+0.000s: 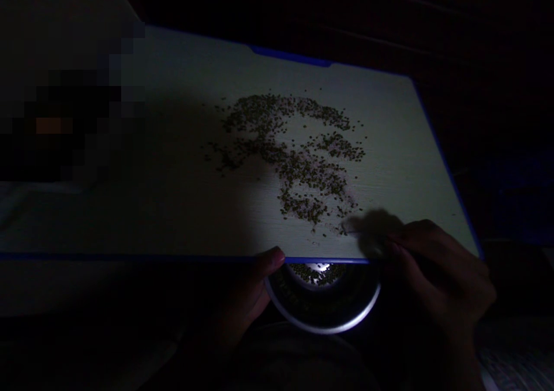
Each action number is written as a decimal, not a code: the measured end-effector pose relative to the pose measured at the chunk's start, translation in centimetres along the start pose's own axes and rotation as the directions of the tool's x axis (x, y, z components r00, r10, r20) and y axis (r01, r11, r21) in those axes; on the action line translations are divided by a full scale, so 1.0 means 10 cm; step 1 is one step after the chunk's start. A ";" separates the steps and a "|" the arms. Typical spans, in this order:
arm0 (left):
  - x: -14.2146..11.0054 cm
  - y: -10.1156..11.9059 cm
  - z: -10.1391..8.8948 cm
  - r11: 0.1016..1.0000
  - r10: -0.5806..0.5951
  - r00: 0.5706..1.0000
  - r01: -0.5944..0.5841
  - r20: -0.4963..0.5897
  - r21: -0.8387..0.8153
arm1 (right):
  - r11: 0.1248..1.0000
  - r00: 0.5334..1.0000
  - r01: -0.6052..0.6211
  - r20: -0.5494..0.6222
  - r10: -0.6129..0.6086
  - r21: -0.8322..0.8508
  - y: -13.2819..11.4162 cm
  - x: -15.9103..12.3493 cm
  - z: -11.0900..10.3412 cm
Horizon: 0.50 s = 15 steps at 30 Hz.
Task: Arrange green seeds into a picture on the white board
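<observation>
Small greenish-brown seeds (pixel 307 172), perhaps mung beans, lie scattered over a white board (pixel 389 137) with a blue rim. Below its near edge is a round metal bowl (pixel 322 326), partly hidden by the board, with more seeds inside. My left hand (pixel 255 287) is closed at the bowl's left side, its thumb over the board's edge. On the right, my right hand (pixel 441 270) is above the board's near right part, thumb and fingers pinched together. Whether a thin thing is between them is too dark to make out.
A pixelated patch (pixel 56 114) covers the far left of the board. Dark boards or flooring (pixel 454 22) lie beyond it. A dim blue shape (pixel 523 195) stands at the right. Shadow falls over the board's left half.
</observation>
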<state>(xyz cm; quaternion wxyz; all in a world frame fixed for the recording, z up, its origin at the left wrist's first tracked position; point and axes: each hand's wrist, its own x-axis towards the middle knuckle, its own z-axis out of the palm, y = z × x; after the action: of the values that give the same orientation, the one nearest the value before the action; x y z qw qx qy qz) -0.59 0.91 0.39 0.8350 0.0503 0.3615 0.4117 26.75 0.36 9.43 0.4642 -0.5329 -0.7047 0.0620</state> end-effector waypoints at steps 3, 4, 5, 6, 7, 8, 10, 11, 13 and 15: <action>-0.01 0.01 0.08 0.999 0.033 0.999 -0.033 -0.034 -0.005 | 1.000 1.000 0.017 0.002 -0.017 0.014 0.02 -0.01 -0.01; -0.03 0.02 0.13 0.999 0.048 0.997 -0.048 -0.055 -0.006 | 1.000 1.000 0.012 -0.002 -0.012 0.017 0.03 -0.01 0.00; -0.05 0.03 0.18 0.999 0.033 0.997 -0.033 -0.073 -0.005 | 1.000 1.000 0.006 -0.006 -0.006 0.020 0.03 0.00 0.00; -0.07 0.05 0.22 0.999 0.034 0.997 -0.034 -0.074 -0.007 | 1.000 1.000 0.005 -0.004 -0.005 0.025 0.03 0.00 0.00; -0.09 0.06 0.25 0.999 0.037 0.996 -0.038 -0.084 -0.010 | 0.999 1.000 0.011 0.014 -0.012 0.034 0.03 0.01 0.00; -0.10 0.07 0.27 0.999 0.026 0.996 -0.028 -0.087 -0.016 | 0.999 0.999 0.023 0.038 -0.024 0.043 0.02 0.02 0.00; -0.11 0.07 0.27 1.000 -0.002 0.997 0.000 -0.080 -0.029 | 0.998 0.996 0.037 0.074 -0.041 0.054 0.02 0.03 -0.01; -0.11 0.06 0.25 0.999 -0.021 0.997 0.018 -0.069 -0.033 | 0.998 0.996 0.034 0.079 -0.038 0.060 0.01 0.03 -0.01; -0.10 0.04 0.20 0.998 -0.040 0.998 0.038 -0.045 -0.040 | 0.998 0.998 0.008 0.068 -0.013 0.064 0.01 0.02 -0.02; -0.08 0.02 0.15 0.998 -0.036 0.999 0.034 -0.027 -0.056 | 0.998 0.999 -0.002 0.051 -0.001 0.065 0.01 0.00 -0.03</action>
<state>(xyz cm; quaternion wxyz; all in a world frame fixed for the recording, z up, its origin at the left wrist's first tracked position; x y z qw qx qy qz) -0.06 0.75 2.06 0.8381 0.0150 0.3622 0.4076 27.05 0.31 9.55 0.4632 -0.5161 -0.7137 0.0984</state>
